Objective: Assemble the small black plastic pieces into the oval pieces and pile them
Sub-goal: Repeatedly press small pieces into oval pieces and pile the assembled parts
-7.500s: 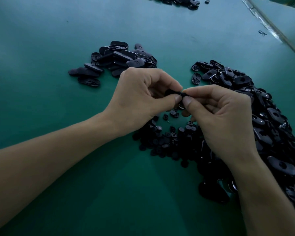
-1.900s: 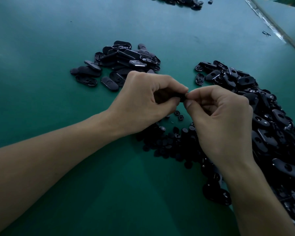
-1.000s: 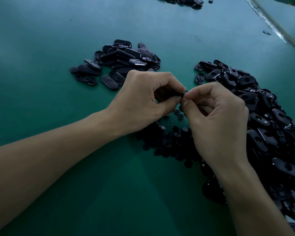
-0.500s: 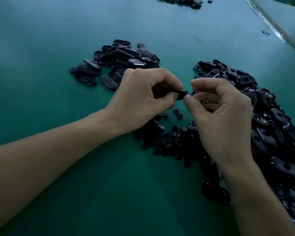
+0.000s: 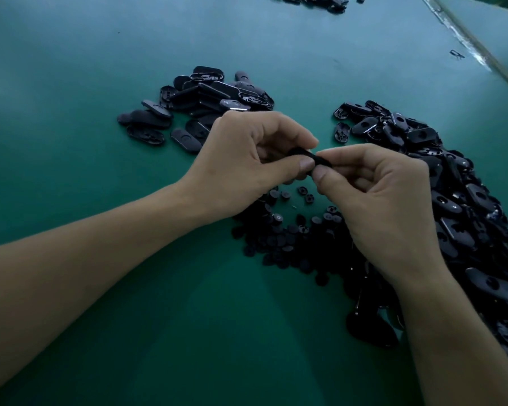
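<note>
Both hands meet at frame centre: left hand (image 5: 247, 159) and right hand (image 5: 379, 200) together pinch 1 oval piece (image 5: 307, 156) between thumb and fingers, above small pieces (image 5: 288, 230) on the green worktop (image 5: 100, 83).

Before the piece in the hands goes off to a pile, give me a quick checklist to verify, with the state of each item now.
1. Grip on the oval piece: ok. The left hand and the right hand pinch it at their fingertips, above the table.
2. Small insert seated in it: cannot tell; the fingertips cover the joint.
3. Drop spot: ok. The far pile, likely the finished one, lies just beyond the left hand.
4. Heap of small pieces: ok; plenty lie below the hands.
5. Heap of ovals: ok; a large stock lies beside the right hand.
</note>
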`<state>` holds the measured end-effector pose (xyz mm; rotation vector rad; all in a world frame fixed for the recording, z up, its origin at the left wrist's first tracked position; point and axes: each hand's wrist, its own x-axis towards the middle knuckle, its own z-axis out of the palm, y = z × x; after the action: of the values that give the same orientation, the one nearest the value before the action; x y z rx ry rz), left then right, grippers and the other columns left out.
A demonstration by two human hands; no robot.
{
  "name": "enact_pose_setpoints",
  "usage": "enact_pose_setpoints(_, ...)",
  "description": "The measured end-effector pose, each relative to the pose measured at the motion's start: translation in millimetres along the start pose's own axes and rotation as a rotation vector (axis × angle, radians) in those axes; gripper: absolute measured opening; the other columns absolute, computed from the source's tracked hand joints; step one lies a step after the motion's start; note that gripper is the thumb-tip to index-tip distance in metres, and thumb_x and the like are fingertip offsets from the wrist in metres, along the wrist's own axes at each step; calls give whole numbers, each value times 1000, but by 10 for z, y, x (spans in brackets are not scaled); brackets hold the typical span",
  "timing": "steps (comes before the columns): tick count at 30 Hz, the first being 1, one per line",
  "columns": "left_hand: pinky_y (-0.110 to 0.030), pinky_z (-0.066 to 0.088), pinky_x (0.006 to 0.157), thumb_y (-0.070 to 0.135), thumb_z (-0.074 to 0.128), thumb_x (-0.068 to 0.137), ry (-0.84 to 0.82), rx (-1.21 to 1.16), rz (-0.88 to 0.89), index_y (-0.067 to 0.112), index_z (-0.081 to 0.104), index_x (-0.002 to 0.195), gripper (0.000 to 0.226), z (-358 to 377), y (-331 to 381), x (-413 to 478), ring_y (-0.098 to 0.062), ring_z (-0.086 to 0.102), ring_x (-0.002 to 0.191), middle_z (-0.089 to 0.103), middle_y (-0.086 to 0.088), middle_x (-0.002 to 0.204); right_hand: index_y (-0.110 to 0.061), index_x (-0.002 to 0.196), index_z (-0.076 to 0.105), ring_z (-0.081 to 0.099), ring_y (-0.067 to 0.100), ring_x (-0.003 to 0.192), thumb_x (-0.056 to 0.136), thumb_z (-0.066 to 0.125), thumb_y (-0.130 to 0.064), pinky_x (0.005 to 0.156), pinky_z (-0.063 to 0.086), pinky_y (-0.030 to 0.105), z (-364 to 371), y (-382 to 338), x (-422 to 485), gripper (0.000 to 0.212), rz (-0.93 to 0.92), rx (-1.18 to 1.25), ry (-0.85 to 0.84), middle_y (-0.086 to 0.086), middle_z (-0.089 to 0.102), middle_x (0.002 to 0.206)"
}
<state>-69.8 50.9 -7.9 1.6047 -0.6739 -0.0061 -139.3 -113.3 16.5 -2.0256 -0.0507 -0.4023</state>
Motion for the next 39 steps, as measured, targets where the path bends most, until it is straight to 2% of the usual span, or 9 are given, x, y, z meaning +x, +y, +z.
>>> enact_pose_setpoints(7,-22,58,75,-5,73,85,-41,-3,-15,17,71,100,26,2,3,13,-7,72,74,75,1,87,-27,83,71,69,7,66,85,76,-14,57,53,17,52,-2,-26,14,63,-11,52,-8,74,75)
enact_pose_setpoints(14,-22,59,73,-9,72,86,-52,-29,-16,12,71,101,26,-6,12,20,-5,72,72,74,3,83,-27,80,72,69,7,65,83,75,-18,62,53,24,53,9,-18,11,86,-26,73,-10,74,72)
enact_pose_setpoints(22,-20,57,71,-6,74,85,-24,-7,-6,10,72,98,21,-4,12,11,-5,72,71,75,4,83,-30,85,73,71,6,69,85,77,-15,65,55,18,15,24,-16,15,46,-20,58,-13,75,76)
enact_pose_setpoints(26,-24,60,68,-1,77,83,18,39,32,13,74,92,18,-6,29,-7,-12,74,69,76,2,83,-33,87,72,72,4,70,85,77,-14,67,54,15,10,10,-15,20,16,-2,50,-16,75,78)
enact_pose_setpoints(28,-25,61,67,0,78,82,33,50,39,14,75,90,16,-3,26,-13,-15,74,69,76,1,83,-34,88,72,72,4,71,84,77,-15,67,54,15,13,-4,-17,21,9,1,41,-17,75,78)
enact_pose_setpoints(31,-22,58,68,1,77,83,29,69,57,15,74,92,17,-5,21,-8,-10,74,70,76,5,83,-33,91,73,73,5,74,85,76,-15,71,57,19,12,-12,-17,20,0,-17,53,-15,75,79)
enact_pose_setpoints(35,-23,58,71,5,76,86,133,127,83,19,73,95,17,3,12,-4,-10,73,74,75,6,85,-27,107,74,72,4,82,93,67,-15,78,58,24,23,11,-8,20,12,-135,165,-15,74,86)
enact_pose_setpoints(37,-25,59,73,6,74,87,232,159,84,20,72,97,17,-12,4,10,-11,74,78,74,6,89,-23,113,72,70,-1,83,95,61,-9,78,56,17,-11,23,7,26,4,-224,268,-19,71,91)
enact_pose_setpoints(39,-29,60,73,7,73,89,326,166,65,21,71,97,16,-39,-9,33,-14,74,81,75,4,91,-22,115,71,65,-5,82,94,57,-5,79,53,13,-62,33,17,30,-2,-329,338,-14,70,93)
